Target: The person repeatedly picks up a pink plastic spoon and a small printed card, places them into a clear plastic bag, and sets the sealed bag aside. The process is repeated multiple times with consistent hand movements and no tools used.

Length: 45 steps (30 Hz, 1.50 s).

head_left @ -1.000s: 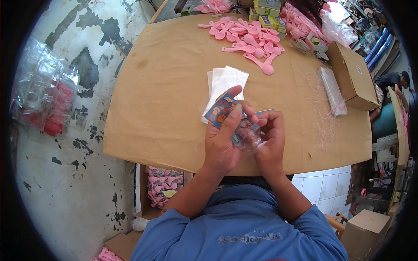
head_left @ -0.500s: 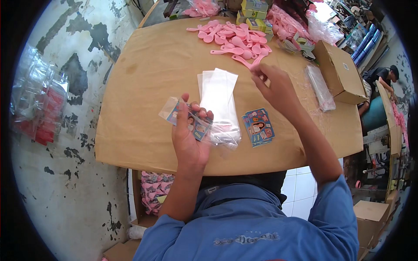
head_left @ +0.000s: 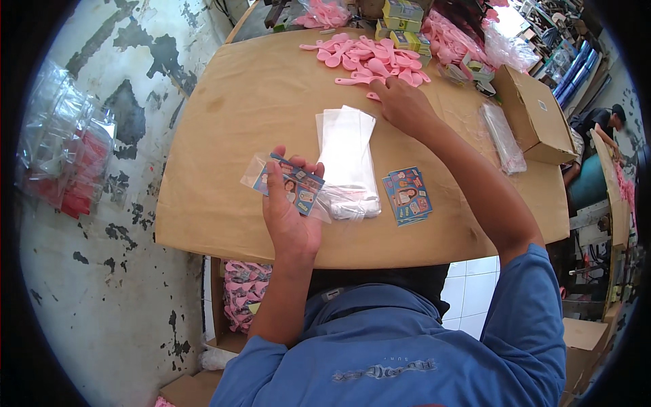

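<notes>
My left hand (head_left: 293,220) is closed around a clear plastic bag with a blue printed card (head_left: 291,186) in it. The bag's clear ends stick out past the card on both sides. At the near edge of a heap of pink spoons (head_left: 352,54), my right hand (head_left: 405,107) is closed, its fingertips pinching a pink spoon (head_left: 373,96) that the fingers mostly cover. Between the hands lies a stack of flat clear bags (head_left: 347,146). A small pile of blue printed cards (head_left: 408,195) sits to its right.
The brown-covered table (head_left: 224,136) holds a long clear packet (head_left: 502,139) and a cardboard box (head_left: 532,115) at right. Yellow-green small boxes (head_left: 403,17) stand behind the spoons. Clear bags hang on the left wall (head_left: 125,122). Another person (head_left: 597,129) works at far right.
My right hand has moved farther away and slightly left, onto the near edge of the spoon heap. My left hand has shifted slightly left, still holding the bagged card.
</notes>
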Each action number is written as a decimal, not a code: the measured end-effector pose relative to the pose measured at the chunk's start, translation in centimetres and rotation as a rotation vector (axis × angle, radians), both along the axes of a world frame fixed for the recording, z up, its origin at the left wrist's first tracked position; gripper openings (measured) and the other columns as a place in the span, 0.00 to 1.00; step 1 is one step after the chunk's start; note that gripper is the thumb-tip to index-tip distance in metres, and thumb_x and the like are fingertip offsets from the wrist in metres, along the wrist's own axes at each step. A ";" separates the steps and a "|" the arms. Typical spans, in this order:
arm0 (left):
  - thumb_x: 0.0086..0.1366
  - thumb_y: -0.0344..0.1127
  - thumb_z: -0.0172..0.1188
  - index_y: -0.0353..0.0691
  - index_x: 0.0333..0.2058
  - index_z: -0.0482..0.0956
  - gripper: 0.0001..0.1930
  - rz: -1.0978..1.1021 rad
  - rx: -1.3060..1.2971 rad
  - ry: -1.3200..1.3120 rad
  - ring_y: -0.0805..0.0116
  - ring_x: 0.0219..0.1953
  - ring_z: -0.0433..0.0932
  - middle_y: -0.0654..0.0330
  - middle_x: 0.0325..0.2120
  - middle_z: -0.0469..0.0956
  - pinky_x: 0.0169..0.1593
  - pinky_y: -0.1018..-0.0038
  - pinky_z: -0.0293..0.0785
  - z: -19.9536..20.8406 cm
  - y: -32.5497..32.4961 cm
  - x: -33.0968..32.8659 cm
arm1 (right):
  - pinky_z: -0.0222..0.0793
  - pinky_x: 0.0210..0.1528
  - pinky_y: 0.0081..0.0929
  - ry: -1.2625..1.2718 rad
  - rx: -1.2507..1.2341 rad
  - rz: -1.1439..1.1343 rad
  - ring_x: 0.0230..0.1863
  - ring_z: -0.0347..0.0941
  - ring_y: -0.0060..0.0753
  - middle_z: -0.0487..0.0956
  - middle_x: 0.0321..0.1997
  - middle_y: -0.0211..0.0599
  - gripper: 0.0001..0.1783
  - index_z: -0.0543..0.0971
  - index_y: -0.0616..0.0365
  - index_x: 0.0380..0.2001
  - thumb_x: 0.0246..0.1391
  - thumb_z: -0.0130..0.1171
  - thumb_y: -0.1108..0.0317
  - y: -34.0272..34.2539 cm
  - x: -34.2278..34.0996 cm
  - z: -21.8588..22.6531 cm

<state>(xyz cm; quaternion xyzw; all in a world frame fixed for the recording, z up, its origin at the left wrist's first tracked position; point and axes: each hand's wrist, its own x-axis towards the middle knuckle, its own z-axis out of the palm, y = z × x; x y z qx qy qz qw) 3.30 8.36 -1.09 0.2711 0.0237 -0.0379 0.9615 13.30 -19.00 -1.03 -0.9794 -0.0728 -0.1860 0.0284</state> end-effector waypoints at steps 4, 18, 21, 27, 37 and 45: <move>0.76 0.48 0.57 0.39 0.60 0.69 0.23 -0.039 -0.026 -0.038 0.68 0.42 0.78 0.60 0.39 0.77 0.61 0.60 0.76 -0.3 -0.8 0.6 | 0.75 0.48 0.48 0.078 0.001 0.033 0.49 0.78 0.53 0.79 0.45 0.49 0.18 0.76 0.54 0.52 0.58 0.55 0.74 -0.7 -1.6 0.6; 0.75 0.48 0.57 0.37 0.58 0.71 0.23 0.223 -0.015 -0.152 0.67 0.44 0.78 0.58 0.40 0.76 0.67 0.62 0.72 0.9 1.0 2.3 | 0.77 0.39 0.21 -0.033 1.202 -0.065 0.36 0.80 0.20 0.82 0.36 0.31 0.09 0.79 0.64 0.46 0.66 0.61 0.72 0.9 -17.3 4.3; 0.76 0.49 0.56 0.37 0.58 0.71 0.23 0.220 -0.022 -0.192 0.67 0.44 0.78 0.58 0.40 0.76 0.69 0.61 0.70 1.0 0.2 2.4 | 0.79 0.39 0.20 -0.121 1.604 -0.085 0.36 0.82 0.23 0.83 0.36 0.37 0.08 0.78 0.65 0.44 0.66 0.62 0.72 2.6 -19.6 1.9; 0.76 0.52 0.54 0.38 0.59 0.70 0.25 0.136 -0.014 -0.292 0.66 0.47 0.78 0.58 0.42 0.77 0.70 0.60 0.69 1.4 -1.4 1.6 | 0.84 0.40 0.23 -0.077 1.934 -0.078 0.37 0.85 0.28 0.84 0.39 0.43 0.08 0.75 0.64 0.43 0.67 0.61 0.71 7.2 -19.8 0.5; 0.76 0.52 0.54 0.40 0.62 0.66 0.26 0.016 -0.050 -0.265 0.65 0.48 0.77 0.58 0.44 0.75 0.72 0.58 0.66 1.0 -3.3 0.2 | 0.85 0.49 0.29 0.160 2.079 0.045 0.45 0.85 0.40 0.79 0.44 0.41 0.08 0.73 0.65 0.43 0.64 0.62 0.76 10.4 -19.5 0.6; 0.78 0.52 0.51 0.41 0.62 0.64 0.25 -0.162 -0.082 -0.111 0.68 0.46 0.79 0.59 0.42 0.77 0.69 0.57 0.71 0.6 -3.8 -0.4 | 0.76 0.44 0.23 0.201 1.933 0.130 0.42 0.79 0.23 0.79 0.40 0.34 0.09 0.75 0.62 0.39 0.61 0.66 0.75 10.8 -18.9 1.2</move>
